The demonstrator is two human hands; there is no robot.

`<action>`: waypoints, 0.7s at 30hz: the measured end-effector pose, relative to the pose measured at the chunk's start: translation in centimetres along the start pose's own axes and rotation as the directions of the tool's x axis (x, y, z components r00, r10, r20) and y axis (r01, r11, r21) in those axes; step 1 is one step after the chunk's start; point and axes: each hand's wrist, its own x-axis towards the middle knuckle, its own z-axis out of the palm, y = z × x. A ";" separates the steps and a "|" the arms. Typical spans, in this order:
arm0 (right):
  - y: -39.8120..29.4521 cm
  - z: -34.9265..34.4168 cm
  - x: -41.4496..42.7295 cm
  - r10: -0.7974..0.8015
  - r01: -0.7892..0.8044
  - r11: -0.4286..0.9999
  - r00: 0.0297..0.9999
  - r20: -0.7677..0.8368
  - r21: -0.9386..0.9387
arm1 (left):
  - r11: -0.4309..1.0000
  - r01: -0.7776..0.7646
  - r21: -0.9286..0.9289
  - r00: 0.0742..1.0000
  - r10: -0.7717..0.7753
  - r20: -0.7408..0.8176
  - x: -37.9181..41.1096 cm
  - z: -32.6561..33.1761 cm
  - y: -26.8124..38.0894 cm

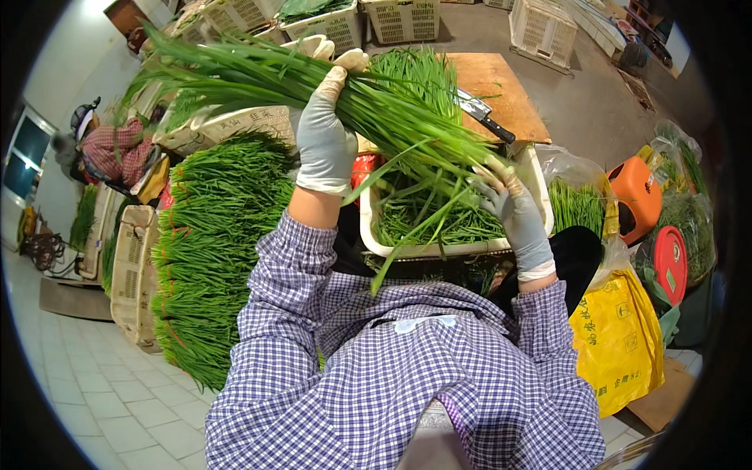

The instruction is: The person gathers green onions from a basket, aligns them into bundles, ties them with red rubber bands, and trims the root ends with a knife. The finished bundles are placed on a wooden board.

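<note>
A long bunch of garlic chives lies slantwise across my view, its leaves up to the left and its stem ends to the right. My left hand, in a pale glove, grips it around the middle. At the stem ends is my right hand, also gloved, with bent, slightly blurred fingers closed on the stems. Below the bunch stands a white plastic crate holding loose green trimmings. A few loose leaves hang over its near rim. Beyond it, more chives lie on a wooden board beside a black-handled cleaver.
Banded chive bundles are stacked at my left, near a white crate. On the right are a bag of chives, an orange plastic stool and a yellow sack. Another person works at the far left.
</note>
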 end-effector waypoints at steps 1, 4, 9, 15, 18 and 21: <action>0.1 -0.7 -0.1 -0.016 0.002 0.983 0.997 -0.074 -0.183 | 0.998 0.030 -0.057 1.000 -0.030 -0.008 0.1 -0.1 -0.3; -0.2 0.3 -1.5 -0.349 0.254 0.875 0.921 -0.174 -0.411 | 0.992 0.072 -0.108 0.996 -0.078 -0.051 0.4 -1.1 -0.4; -1.0 3.9 -1.1 -0.717 0.545 0.087 0.615 0.327 -0.834 | 0.974 0.108 -0.198 0.991 -0.120 -0.052 0.1 -0.4 -1.2; -2.3 4.8 1.3 -0.514 0.576 -0.122 0.660 0.548 -0.808 | 0.901 0.225 -0.370 0.968 -0.250 -0.021 0.0 1.0 0.1; -3.3 5.1 1.2 -0.336 0.639 -0.039 0.716 0.612 -0.768 | 0.857 0.251 -0.451 0.964 -0.263 0.039 0.7 -0.3 -0.6; -2.7 6.2 1.8 -0.326 0.571 -0.198 0.728 0.603 -0.796 | 0.848 0.296 -0.440 0.951 -0.305 0.051 0.1 0.2 -0.5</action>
